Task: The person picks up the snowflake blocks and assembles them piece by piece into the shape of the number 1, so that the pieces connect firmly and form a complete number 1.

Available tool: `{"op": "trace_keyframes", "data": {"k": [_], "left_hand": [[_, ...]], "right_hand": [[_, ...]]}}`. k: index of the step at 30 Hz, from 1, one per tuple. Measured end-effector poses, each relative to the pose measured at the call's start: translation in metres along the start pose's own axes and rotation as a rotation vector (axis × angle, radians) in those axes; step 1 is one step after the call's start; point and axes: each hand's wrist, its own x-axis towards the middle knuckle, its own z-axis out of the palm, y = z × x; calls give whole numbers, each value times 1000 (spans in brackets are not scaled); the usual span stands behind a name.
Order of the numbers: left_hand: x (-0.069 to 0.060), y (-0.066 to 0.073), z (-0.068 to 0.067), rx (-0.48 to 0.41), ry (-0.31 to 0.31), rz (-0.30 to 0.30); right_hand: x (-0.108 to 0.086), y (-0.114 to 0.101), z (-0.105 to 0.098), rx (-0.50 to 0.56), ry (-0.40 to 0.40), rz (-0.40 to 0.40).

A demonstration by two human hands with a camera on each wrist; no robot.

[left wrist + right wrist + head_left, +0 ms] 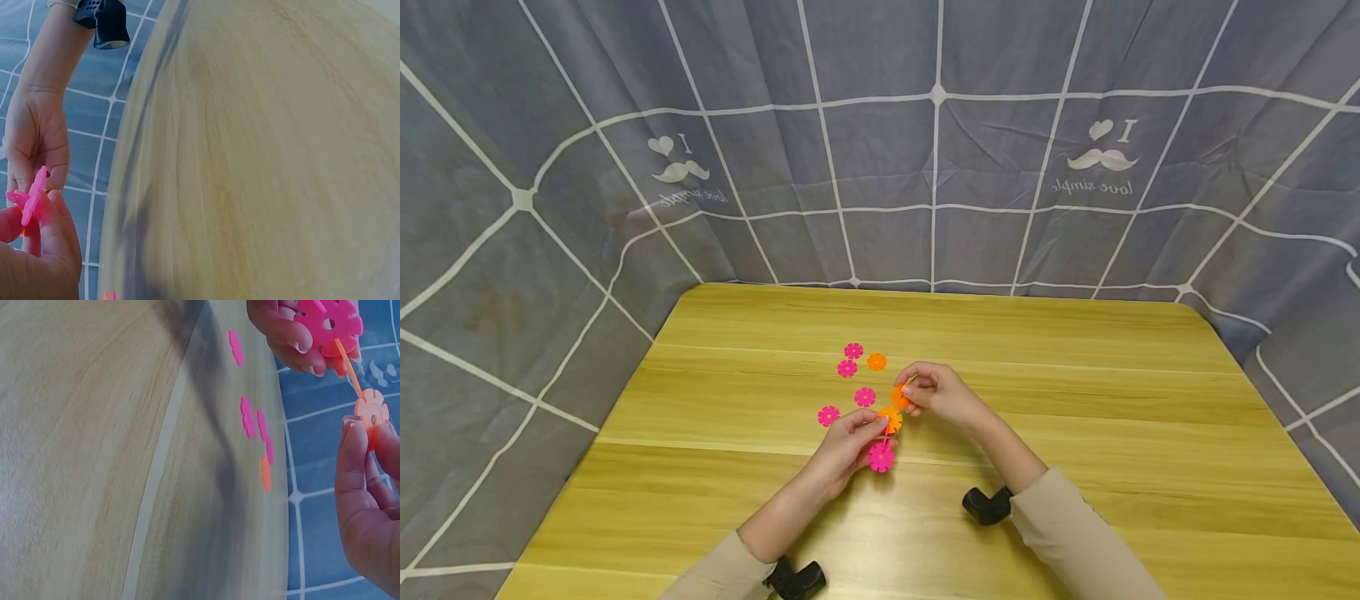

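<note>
In the head view my left hand [842, 452] grips a small cluster of notched plastic snowflake discs. A pink disc [881, 457] hangs at its lower end, and an orange disc [891, 419] stands at the top by the thumb. My right hand [951, 398] pinches another orange disc [900, 397] just above the cluster. Seen from the right wrist, that pinched disc [373, 407] meets the edge of an orange disc slotted into the pink one [331, 326]; whether they interlock, I cannot tell. From the left wrist, pink discs [35, 195] show between the fingers, hiding most of the orange.
Several loose pink discs [865, 397] and one orange disc [876, 362] lie flat on the wooden table [1075, 400], beyond and left of the hands. Black wrist devices [987, 506] are worn near both cuffs. A grey checked curtain [880, 167] surrounds the table's back and sides.
</note>
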Motion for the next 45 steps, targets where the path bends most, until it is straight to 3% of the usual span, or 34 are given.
{"op": "trace_keyframes", "data": {"k": [23,31,38,45], "left_hand": [[-1,-1,1,6,-27,5],[-1,-3,3,23,-9,57],[-1,-3,9,74,74,136],[-3,0,13,66,135,151]], "right_hand": [[-1,-1,4,39,-52,-13],[-6,-5,12,-16,33,-40],[-8,-8,21,-66,127,-69],[-9,-5,32,-62,208,-102]]}}
